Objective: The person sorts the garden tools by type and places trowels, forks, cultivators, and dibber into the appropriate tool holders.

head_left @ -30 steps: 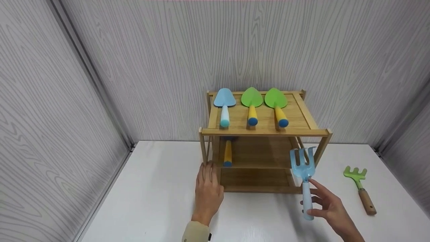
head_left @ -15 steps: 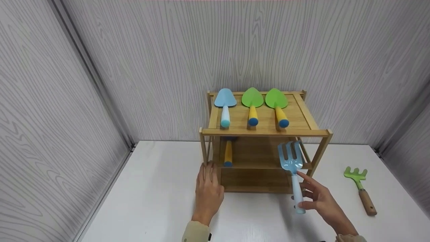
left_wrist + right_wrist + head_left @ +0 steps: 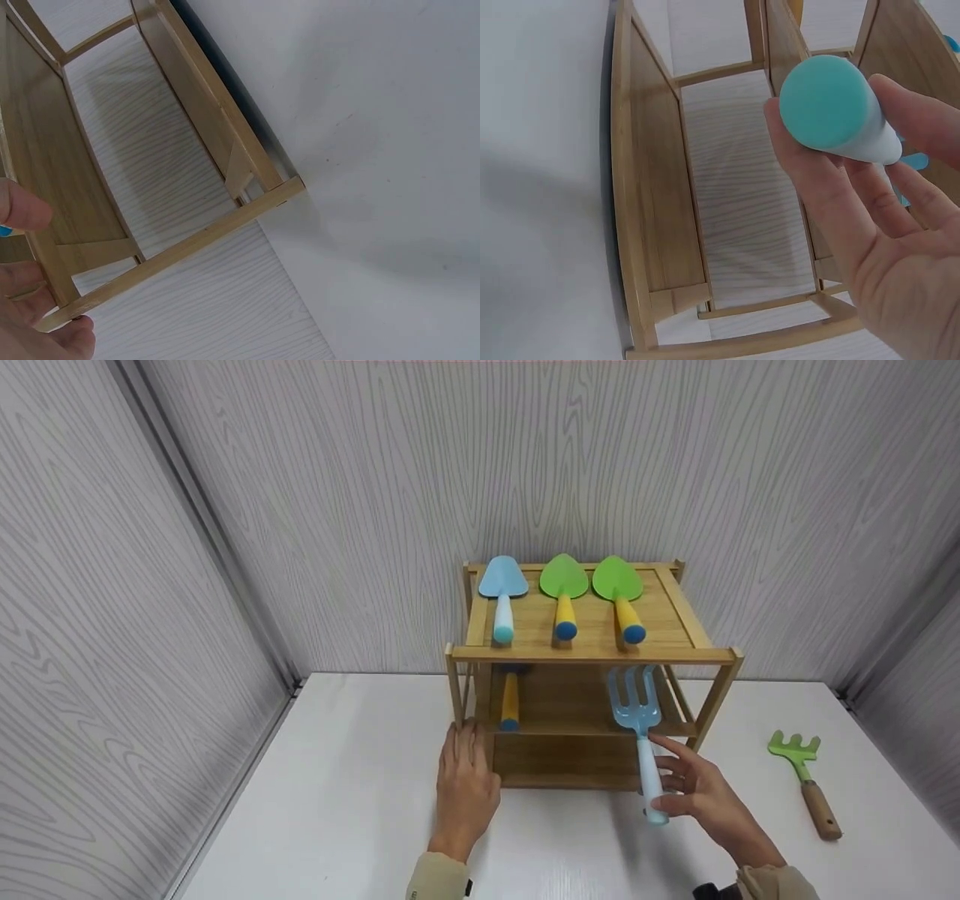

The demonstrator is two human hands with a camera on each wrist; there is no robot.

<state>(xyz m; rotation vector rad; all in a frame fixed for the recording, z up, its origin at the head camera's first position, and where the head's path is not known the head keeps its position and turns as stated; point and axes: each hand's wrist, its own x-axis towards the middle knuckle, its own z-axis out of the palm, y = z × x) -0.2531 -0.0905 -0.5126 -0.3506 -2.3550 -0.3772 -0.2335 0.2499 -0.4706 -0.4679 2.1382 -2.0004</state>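
Note:
A light blue garden hand fork [image 3: 637,709] is held by its pale handle in my right hand [image 3: 697,795], tines pointing at the middle shelf's right opening. In the right wrist view its turquoise handle end [image 3: 825,101] sits between thumb and fingers. My left hand [image 3: 463,791] grips the front left post of the wooden rack [image 3: 592,655]; the left wrist view has fingers [image 3: 22,206] on either side of the frame. On the rack's top lie a blue trowel [image 3: 503,577] and two green trowels [image 3: 564,577] with yellow handles. A yellow handle [image 3: 510,701] shows on the middle shelf, its head mostly hidden.
A green hand rake [image 3: 806,780] with a wooden handle lies on the white table [image 3: 360,780], right of the rack. Grey wood-grain panels [image 3: 360,510] stand behind and at both sides. The rack's lowest shelf [image 3: 566,761] is partly visible.
My right hand has carried the hand fork left and slightly up, from the rack's right front post to the middle shelf's opening. The left hand stays on the rack.

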